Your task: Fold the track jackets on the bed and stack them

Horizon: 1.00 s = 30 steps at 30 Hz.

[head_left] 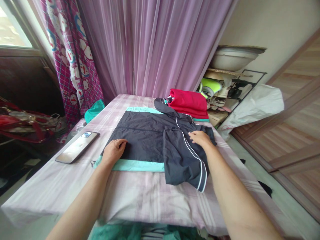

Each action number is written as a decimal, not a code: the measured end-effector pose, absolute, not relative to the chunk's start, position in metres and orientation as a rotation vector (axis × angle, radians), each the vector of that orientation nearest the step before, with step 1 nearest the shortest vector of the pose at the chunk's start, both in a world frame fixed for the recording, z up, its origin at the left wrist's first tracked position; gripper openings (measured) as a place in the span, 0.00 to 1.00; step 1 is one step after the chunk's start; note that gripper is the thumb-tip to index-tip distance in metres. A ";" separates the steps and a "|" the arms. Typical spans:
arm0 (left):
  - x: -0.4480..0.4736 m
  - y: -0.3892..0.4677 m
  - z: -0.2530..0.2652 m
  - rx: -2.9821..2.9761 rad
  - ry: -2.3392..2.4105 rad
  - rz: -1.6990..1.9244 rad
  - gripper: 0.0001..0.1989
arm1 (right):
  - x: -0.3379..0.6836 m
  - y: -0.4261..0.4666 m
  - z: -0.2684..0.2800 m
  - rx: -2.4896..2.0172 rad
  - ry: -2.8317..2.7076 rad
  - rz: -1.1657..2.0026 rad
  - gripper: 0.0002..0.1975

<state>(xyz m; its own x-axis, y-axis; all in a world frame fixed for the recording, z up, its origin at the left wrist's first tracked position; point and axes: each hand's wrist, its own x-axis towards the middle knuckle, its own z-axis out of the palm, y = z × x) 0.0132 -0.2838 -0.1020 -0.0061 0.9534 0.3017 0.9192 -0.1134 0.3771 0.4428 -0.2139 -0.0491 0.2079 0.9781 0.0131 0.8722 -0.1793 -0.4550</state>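
A dark grey jacket (140, 140) with mint-green edges lies flat on the table, its front zip running lengthwise. One sleeve (183, 160), lined with white piping, is laid across the near side and its end reaches past the mint edge. On the left, near the hem, my left hand (114, 151) rests on the jacket with its fingers curled in; what is under them is hidden. My right hand (199, 137) is at the shoulder end beside the piping, thumb and fingers pinched together on the cloth.
A phone (78, 146) lies face down left of the jacket. Folded red clothing (188, 103) is stacked at the far right, touching the jacket. The table wears a plaid cloth (140, 196). Beyond stand purple curtains (155, 46) and a rack with a basin (233, 58).
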 end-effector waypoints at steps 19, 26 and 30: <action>0.015 -0.286 -0.100 2.243 2.053 0.706 0.21 | 0.470 -0.235 -0.055 -1.571 -0.918 0.549 0.18; 0.016 -0.286 -0.099 2.275 2.041 0.704 0.21 | 0.441 -0.228 -0.040 -1.369 -0.863 0.973 0.14; 0.018 -0.285 -0.097 2.286 2.053 0.661 0.21 | 0.426 -0.213 -0.007 -1.102 -1.060 1.028 0.15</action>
<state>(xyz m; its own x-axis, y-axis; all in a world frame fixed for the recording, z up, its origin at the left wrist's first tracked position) 0.0183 -0.2854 -0.0973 0.0581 0.9500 0.3068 0.9505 -0.1467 0.2741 0.4257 -0.2132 -0.0072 0.1857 0.9739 0.1309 -0.1010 0.1514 -0.9833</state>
